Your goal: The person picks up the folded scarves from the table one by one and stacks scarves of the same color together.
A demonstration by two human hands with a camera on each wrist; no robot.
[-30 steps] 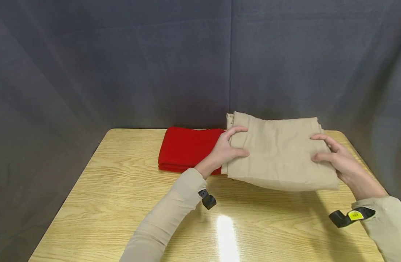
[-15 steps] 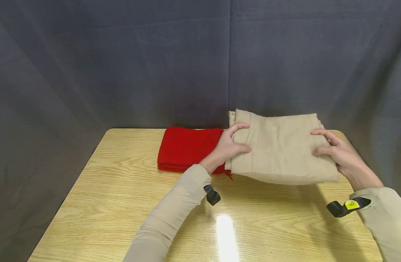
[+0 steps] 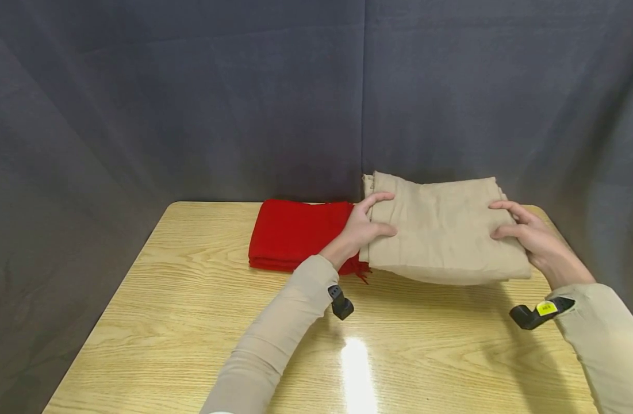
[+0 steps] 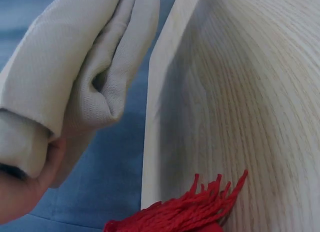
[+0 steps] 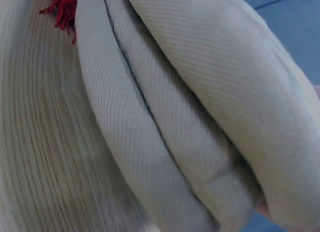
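Both hands hold a folded beige cloth (image 3: 440,230) by its two short sides, above the back right of the table. My left hand (image 3: 361,227) grips its left edge, thumb and a finger on top. On the right edge my right hand (image 3: 536,238) does the same. Several thick layers of the beige cloth (image 5: 165,122) show in the right wrist view. In the left wrist view a gap separates the cloth from the tabletop. A folded red scarf (image 3: 298,233) lies beside it, partly behind the left hand, and its fringe (image 4: 185,212) spreads onto the wood.
The wooden table (image 3: 192,322) has rounded back corners. A dark grey curtain (image 3: 244,103) hangs right behind its back edge and along both sides. A bright light reflection lies on the wood near the front.
Both hands have moved the beige cloth slightly away, toward the back of the table, and the left hand a little to the right. More of the red scarf's fringe now shows.
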